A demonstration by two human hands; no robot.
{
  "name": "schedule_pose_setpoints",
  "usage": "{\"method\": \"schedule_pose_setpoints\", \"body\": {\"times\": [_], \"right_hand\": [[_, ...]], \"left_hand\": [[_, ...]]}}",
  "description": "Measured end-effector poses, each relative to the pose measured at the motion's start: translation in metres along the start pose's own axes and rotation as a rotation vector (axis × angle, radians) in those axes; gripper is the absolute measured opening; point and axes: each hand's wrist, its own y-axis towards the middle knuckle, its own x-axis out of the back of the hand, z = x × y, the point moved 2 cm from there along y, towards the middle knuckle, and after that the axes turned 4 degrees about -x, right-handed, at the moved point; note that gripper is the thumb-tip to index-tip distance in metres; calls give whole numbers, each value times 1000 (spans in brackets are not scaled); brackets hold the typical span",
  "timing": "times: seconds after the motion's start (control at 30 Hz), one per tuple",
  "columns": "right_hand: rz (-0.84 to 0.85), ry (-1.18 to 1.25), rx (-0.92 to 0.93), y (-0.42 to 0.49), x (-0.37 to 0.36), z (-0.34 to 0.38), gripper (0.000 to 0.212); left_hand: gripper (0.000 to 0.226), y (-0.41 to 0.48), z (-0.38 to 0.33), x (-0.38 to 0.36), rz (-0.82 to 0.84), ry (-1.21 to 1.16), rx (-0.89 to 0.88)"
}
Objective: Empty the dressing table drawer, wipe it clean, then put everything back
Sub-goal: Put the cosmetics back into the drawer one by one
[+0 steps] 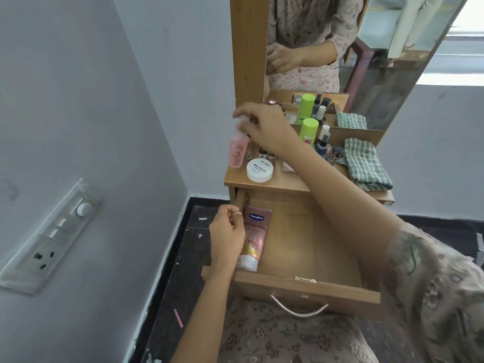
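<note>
The right hand (264, 127) grips the top of a pink spray bottle (237, 151) at the tabletop's left edge, while the left hand (226, 231), fingers curled on nothing visible, hovers by the Vaseline tube (258, 218) lying in the open drawer (327, 287).

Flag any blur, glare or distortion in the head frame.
Head view: wide-angle bending tilts the switch panel and the mirror; the window at top right is blown out; the right hand is slightly soft on the pink spray bottle; the Vaseline tube label reads sharp; light is soft, shadows faint.
</note>
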Motion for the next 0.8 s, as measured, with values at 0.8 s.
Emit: {"method": "schedule_pose_setpoints", "body": {"times": [0.8], "right_hand": [[-165,406,-258,-104,9,-42,14]], "left_hand": [[39,-20,-16,3,571,-726,-12]]}}
